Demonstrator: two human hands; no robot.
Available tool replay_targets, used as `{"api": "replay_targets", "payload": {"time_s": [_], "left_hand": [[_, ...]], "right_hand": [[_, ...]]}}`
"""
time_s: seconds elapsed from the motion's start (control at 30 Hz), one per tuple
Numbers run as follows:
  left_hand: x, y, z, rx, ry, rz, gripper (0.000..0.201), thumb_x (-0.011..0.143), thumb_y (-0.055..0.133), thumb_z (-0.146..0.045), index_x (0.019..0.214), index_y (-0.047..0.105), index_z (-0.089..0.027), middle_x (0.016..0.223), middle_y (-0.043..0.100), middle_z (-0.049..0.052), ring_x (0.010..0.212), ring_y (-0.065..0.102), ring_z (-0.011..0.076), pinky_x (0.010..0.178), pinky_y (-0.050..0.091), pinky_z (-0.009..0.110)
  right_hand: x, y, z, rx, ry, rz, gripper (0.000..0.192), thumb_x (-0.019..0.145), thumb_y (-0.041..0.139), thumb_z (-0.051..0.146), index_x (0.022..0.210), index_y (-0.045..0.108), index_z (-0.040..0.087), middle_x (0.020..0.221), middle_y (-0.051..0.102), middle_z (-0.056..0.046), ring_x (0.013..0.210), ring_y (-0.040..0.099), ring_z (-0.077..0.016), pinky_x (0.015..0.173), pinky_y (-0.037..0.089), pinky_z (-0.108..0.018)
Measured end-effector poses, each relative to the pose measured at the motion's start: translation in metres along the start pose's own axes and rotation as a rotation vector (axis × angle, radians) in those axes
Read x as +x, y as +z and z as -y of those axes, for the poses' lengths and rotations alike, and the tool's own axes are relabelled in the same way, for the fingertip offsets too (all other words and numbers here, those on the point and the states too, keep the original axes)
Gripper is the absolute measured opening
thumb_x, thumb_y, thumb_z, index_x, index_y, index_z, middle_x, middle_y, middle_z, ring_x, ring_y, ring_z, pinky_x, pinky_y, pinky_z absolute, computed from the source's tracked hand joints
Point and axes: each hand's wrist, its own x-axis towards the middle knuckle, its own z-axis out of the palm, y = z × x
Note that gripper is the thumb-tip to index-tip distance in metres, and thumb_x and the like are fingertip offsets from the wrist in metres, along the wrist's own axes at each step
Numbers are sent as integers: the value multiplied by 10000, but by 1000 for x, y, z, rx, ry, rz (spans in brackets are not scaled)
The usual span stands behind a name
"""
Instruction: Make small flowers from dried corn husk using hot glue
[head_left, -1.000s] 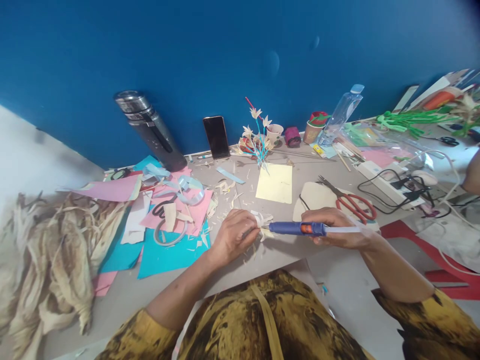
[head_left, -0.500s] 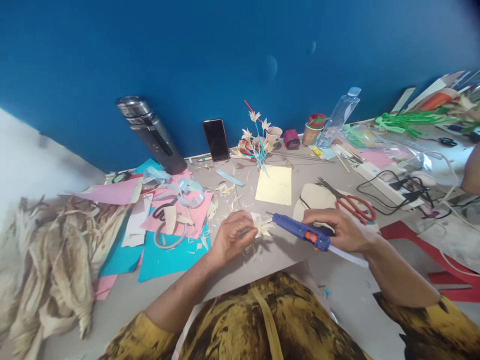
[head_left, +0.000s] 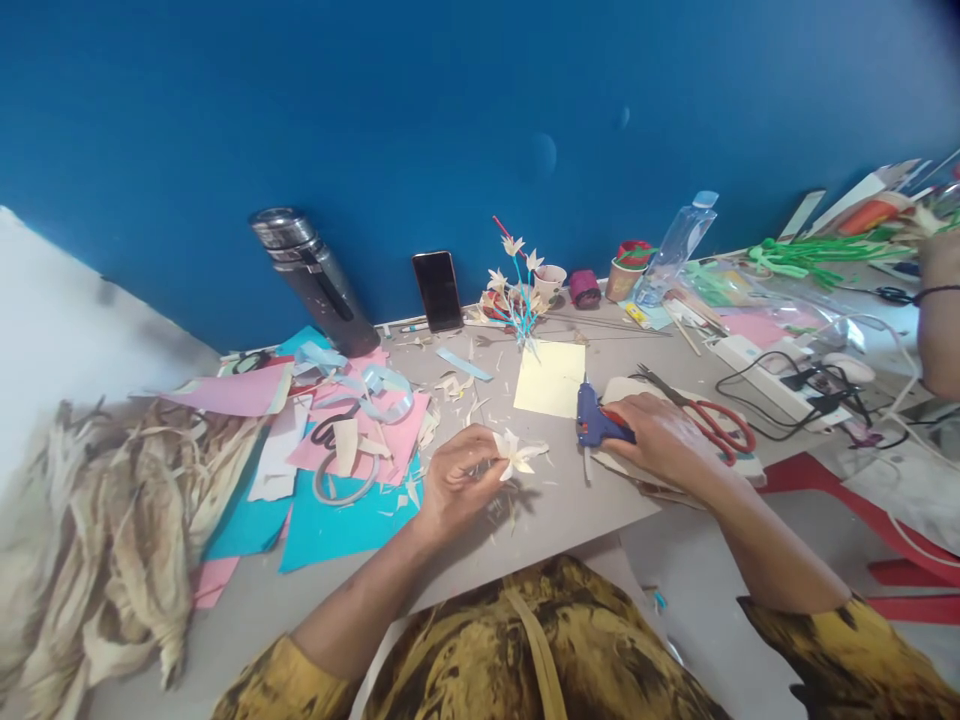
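Note:
Between the fingertips of my left hand [head_left: 463, 478] is a small cream flower [head_left: 514, 455] with pointed petals, held just above the table. My right hand [head_left: 664, 438] is wrapped round the handle of a blue glue gun [head_left: 595, 420], whose nozzle points away from me toward the wall. Just beyond the gun lies a square of pale yellow paper [head_left: 550, 378]. Behind the paper stand several similar cream flowers [head_left: 512, 245] on blue stems. Red-handled scissors [head_left: 724, 430] lie beside my right hand, on cream material.
Dried husks [head_left: 127, 540] and coloured papers [head_left: 345, 535] cover the left side. A dark flask [head_left: 319, 285] and a phone [head_left: 438, 290] lean against the blue wall. At right are a plastic bottle [head_left: 679, 245], a power strip [head_left: 780, 380] with cords, and another person's arm [head_left: 939, 320].
My right hand has drawn the glue gun back to the right, away from the flower, and turned its nozzle from pointing left to pointing toward the wall. The flower stays in my left hand.

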Motion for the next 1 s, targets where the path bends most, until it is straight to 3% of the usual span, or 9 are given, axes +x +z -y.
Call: {"api": "replay_targets", "payload": {"time_s": [0.1, 0.2, 0.3, 0.4, 0.5, 0.73, 0.87, 1.0], "left_hand": [[0, -1, 0, -41, -9, -33, 152, 889, 685, -269, 778, 756, -193, 768, 702, 73, 729, 659, 183, 637, 533, 322], [0, -3, 1, -89, -33, -43, 106, 874, 710, -263, 814, 775, -203, 778, 707, 63, 730, 654, 175, 650, 531, 316], [0, -5, 0, -128, -52, -10, 85, 869, 719, -251, 839, 785, -206, 810, 716, 64, 750, 663, 174, 675, 529, 312], [0, -6, -1, -138, -72, 42, 106, 888, 697, -257, 872, 789, -207, 842, 722, 72, 781, 671, 180, 705, 531, 314], [0, -7, -3, -135, -88, 60, 118, 899, 684, -263, 880, 786, -208, 851, 718, 73, 782, 665, 180, 695, 527, 308], [1, -7, -4, -159, -65, 48, 91, 884, 695, -223, 877, 784, -204, 853, 716, 72, 785, 669, 180, 700, 523, 304], [1, -9, -3, -166, -117, 23, 78, 868, 719, -238, 846, 786, -205, 841, 718, 67, 779, 657, 180, 707, 521, 310], [1, -8, -2, -206, -201, 2, 117, 859, 731, -249, 764, 773, -195, 824, 690, 57, 773, 626, 172, 693, 499, 301]], "right_hand": [[-1, 2, -2, 10, 0, 0, 291, 892, 656, 332, 1144, 684, 188, 1100, 715, -137, 1035, 609, -321, 856, 461, -411], [-5, -3, 13, 64, 10, -121, 280, 909, 626, 286, 1171, 687, 207, 1247, 667, -149, 1132, 581, -344, 941, 454, -480], [-5, -9, 50, 376, -11, -317, 191, 943, 600, 273, 1096, 703, 227, 1148, 700, -118, 1083, 621, -296, 947, 485, -456], [3, -12, 94, 743, -28, -287, 156, 908, 653, 267, 1050, 697, 220, 1014, 720, -85, 816, 657, -208, 762, 546, -350], [13, -11, 121, 848, -27, -297, 169, 870, 688, 252, 1035, 698, 217, 945, 708, -69, 775, 634, -193, 728, 537, -331], [22, -13, 129, 829, -37, -404, 145, 861, 697, 243, 1005, 690, 233, 920, 694, -71, 808, 621, -217, 726, 521, -355], [18, -9, 134, 819, 14, -482, 60, 895, 632, 209, 918, 682, 232, 866, 685, -64, 783, 616, -212, 675, 507, -338], [13, 1, 140, 885, 32, -463, 62, 892, 620, 202, 864, 670, 225, 812, 680, -51, 711, 598, -191, 625, 490, -315]]}}
